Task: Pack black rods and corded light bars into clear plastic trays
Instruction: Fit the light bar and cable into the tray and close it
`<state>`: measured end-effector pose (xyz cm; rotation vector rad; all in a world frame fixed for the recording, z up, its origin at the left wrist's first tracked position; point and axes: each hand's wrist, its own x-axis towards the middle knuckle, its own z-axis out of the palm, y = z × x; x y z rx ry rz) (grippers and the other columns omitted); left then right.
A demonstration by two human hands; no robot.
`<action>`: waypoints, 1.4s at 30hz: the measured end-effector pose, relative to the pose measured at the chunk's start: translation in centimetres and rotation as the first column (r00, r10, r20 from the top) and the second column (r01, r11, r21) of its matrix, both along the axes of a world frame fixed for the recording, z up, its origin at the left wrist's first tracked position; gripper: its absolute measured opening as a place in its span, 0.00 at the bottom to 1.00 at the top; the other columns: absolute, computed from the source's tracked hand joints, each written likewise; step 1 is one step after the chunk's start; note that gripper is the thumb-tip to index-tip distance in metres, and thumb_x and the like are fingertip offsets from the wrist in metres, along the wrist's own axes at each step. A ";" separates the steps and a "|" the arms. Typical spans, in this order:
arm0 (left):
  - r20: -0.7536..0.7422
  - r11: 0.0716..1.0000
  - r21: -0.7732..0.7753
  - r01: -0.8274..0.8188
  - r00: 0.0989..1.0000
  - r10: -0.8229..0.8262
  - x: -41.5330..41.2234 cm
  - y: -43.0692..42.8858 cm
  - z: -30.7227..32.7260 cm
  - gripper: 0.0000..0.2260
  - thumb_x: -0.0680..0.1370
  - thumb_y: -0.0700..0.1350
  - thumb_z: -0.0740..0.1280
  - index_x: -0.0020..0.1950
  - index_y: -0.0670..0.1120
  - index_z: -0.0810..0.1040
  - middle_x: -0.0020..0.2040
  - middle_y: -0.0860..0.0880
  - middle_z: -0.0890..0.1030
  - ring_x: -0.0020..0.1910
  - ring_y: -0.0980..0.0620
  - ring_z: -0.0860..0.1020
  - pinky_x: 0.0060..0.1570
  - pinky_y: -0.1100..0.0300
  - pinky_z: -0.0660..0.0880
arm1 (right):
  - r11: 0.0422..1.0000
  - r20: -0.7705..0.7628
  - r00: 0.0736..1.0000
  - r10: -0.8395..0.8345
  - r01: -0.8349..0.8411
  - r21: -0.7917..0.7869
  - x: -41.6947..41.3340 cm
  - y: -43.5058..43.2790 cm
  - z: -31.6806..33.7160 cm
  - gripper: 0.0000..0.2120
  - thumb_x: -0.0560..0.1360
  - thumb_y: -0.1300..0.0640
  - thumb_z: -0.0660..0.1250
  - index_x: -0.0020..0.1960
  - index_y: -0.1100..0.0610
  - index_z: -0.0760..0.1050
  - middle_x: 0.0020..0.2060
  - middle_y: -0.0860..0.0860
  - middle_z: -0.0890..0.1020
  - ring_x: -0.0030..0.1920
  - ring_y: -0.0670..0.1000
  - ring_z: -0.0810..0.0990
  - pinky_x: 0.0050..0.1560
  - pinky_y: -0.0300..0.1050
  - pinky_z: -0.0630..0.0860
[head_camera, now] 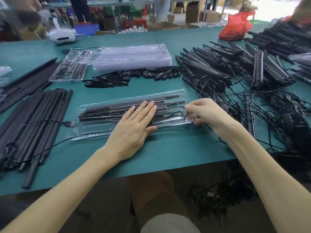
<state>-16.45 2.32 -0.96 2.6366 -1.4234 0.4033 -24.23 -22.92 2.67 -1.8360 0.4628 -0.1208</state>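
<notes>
left hand (134,125) flat, fingers straight, pressing down on the black rods (101,111) that sit in the clear tray (94,132) right in front of the person, near the table's front edge; right hand (204,111) has fingers curled, pinching a thin black cord (170,115) at the tray's right end, looks like tucking it into a recess. risks, judged: the cord is springy and looped, so it may pop back out once released; it runs off toward the tangled pile of corded light bars (218,68) just beside the right hand, so a tug could snag or drag neighbours along; the tray is thin plastic and could flex or skid if the flat hand eases off, spilling rods from their slots; a usb plug (69,123) with its lead lies at the tray's left end and could get caught under it. surface: green mat table (168,157), long black rods (42,115) heaped at left, short black pieces (134,75) scattered behind the tray, stack of empty clear trays (131,54) further back, one filled tray (70,68) beside that stack, white device (61,35) and red bag (237,26) at the far edge. room: workshop, cardboard boxes (193,12), blue crate (87,29), other people partly visible in the back, blurred
</notes>
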 end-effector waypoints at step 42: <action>0.076 0.966 -0.177 0.187 0.981 -0.176 -5.3 -3.1 1.0 0.20 0.82 0.40 0.63 0.74 0.37 0.71 0.73 0.42 0.73 0.73 0.45 0.70 0.73 0.48 0.68 | 0.976 0.062 0.995 -0.082 0.067 0.209 0.5 1.0 -1.6 0.27 0.78 0.37 0.66 0.44 0.63 0.74 0.28 0.48 0.83 0.31 0.57 0.82 0.22 0.40 0.72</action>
